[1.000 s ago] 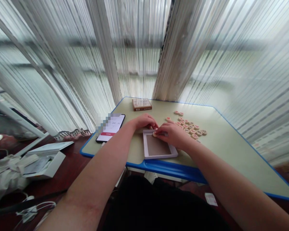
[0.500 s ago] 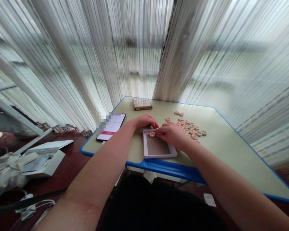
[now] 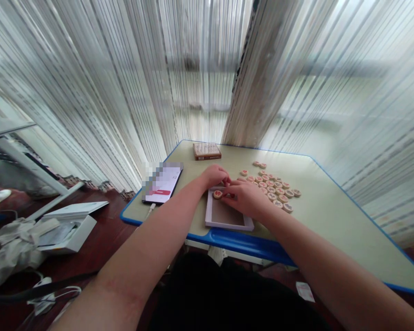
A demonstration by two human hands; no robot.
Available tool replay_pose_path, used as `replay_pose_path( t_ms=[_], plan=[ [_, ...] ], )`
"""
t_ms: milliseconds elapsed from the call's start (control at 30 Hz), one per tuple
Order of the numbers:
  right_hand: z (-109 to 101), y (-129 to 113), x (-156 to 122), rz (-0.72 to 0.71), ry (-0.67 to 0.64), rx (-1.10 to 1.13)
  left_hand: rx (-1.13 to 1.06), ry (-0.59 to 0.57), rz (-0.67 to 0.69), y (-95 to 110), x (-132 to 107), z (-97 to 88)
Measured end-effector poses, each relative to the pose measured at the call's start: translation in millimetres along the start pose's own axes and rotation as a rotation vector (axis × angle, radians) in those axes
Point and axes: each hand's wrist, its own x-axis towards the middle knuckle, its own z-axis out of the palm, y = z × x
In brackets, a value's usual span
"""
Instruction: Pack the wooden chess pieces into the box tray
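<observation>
A shallow pale open box [image 3: 208,216] lies at the table's front edge. In its far left corner rests a round wooden Chinese chess piece [image 3: 217,194] with a red character. My left hand [image 3: 215,174] is over the box's far rim, its fingers curled together; whatever they may hold is hidden. My right hand [image 3: 245,197] comes over the box from the right, fingertips pinched close beside the piece and meeting the left fingers. I cannot make out what sits between them. Several more chess pieces [image 3: 271,189] lie in a loose group right of my right hand.
A phone [image 3: 165,184] with a cable lies left on the blue-edged table [image 3: 331,216]. At the back is a small brown box [image 3: 207,151]. Curtains [image 3: 200,92] hang behind the table. An open white box [image 3: 76,234] stands on the floor at left.
The view has shifted slightly. My right fingertips have moved from the red-character piece toward my left fingers, while that piece stays in the box's corner.
</observation>
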Motion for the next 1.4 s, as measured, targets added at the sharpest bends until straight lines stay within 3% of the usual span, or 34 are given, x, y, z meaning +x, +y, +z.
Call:
replay_pose_path(
  t_ms=[133, 367, 633, 700, 833, 933, 1033, 1400],
  plan=[
    [2.1, -1.5, 1.4, 0.009, -0.015, -0.002, -0.045, 0.061, 0.042, -0.9, 2.4, 2.6],
    [1.0, 0.0, 1.7, -0.032, -0.044, 0.015, -0.040, 0.049, 0.030, 0.7, 3.0, 0.0],
    [-3.9, 4.9, 1.8, 0.018, 0.045, 0.030, -0.062, 0.061, 0.035, 2.6, 2.0, 0.4],
    [-8.7, 16.0, 2.3, 0.103, 0.127, 0.050, -0.050, 0.073, 0.030, 2.2, 2.9, -0.7],
    [-14.5, 50.4, 0.0, 0.427, 0.357, -0.036, -0.039, 0.126, 0.034, 0.7, 4.0, -3.8],
    [-10.2, 73.5, -4.1, 0.511, 0.289, -0.110, -0.048, 0.157, 0.042, 0.3, 4.0, -5.3],
    [-2.2, 84.9, -5.7, 0.508, 0.181, -0.118, -0.029, 0.171, 0.011, -0.4, 4.1, -6.0],
    [8.8, 85.7, -0.8, 0.453, 0.053, -0.062, -0.018, 0.166, 0.044, -10.5, 10.2, -9.9]
  ],
)
